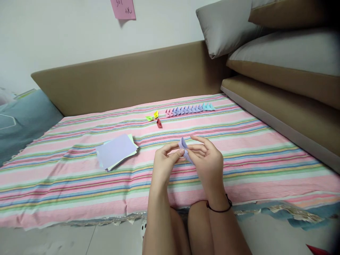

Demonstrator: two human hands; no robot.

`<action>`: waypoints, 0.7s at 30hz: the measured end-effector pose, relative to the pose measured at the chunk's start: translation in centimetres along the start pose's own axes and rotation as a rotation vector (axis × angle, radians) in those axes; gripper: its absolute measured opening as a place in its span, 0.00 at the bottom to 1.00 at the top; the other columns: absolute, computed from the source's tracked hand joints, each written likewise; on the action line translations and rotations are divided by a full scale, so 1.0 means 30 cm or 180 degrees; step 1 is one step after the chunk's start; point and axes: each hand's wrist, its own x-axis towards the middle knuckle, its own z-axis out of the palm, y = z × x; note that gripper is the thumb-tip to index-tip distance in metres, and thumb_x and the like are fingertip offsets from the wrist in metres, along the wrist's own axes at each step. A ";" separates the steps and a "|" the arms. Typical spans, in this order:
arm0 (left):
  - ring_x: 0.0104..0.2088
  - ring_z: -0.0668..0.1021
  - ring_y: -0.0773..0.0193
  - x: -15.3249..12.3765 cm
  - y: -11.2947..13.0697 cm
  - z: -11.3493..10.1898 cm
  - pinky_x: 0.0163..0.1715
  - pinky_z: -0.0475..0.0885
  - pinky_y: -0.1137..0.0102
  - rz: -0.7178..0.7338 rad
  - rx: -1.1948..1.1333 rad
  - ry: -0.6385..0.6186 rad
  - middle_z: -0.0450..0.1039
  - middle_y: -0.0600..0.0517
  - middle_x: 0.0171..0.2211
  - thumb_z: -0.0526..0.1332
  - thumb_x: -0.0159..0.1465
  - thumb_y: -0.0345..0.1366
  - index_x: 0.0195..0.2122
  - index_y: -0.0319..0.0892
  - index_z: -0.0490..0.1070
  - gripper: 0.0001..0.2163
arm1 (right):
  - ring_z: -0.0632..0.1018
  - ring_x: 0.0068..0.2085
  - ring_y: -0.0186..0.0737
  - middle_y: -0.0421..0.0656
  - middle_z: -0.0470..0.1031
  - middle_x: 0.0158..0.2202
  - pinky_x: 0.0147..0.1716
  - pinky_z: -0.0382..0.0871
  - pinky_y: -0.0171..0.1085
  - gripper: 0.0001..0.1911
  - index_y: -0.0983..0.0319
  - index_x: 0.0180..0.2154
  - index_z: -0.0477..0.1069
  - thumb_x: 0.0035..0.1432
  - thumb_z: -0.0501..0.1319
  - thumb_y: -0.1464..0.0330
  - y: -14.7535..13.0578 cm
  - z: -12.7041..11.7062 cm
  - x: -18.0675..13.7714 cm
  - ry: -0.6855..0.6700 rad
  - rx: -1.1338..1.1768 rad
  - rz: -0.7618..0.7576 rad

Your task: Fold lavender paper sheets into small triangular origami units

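Note:
Between my two hands, just above the striped cloth, is a small folded piece of lavender paper. My left hand pinches it from the left with thumb and fingers. From the right, my right hand grips it with the thumb, its index finger raised off the paper. Part of the folded paper is hidden behind my fingers. Left of my hands lies a stack of paper sheets, lavender on top with pale green and blue edges showing.
Beyond my hands stands a row of folded paper pieces in pink, lavender and light blue. Left of it sit a green folded paper, a yellow one and a red one. Grey and brown cushions are piled at right.

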 end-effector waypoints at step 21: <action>0.33 0.78 0.63 -0.002 0.013 0.010 0.38 0.72 0.70 0.0222 -0.0090 0.0089 0.79 0.50 0.30 0.71 0.48 0.34 0.34 0.39 0.78 0.11 | 0.79 0.35 0.41 0.44 0.79 0.31 0.36 0.74 0.37 0.11 0.63 0.30 0.73 0.44 0.70 0.65 0.033 -0.025 0.024 -0.0584 0.0200 0.0361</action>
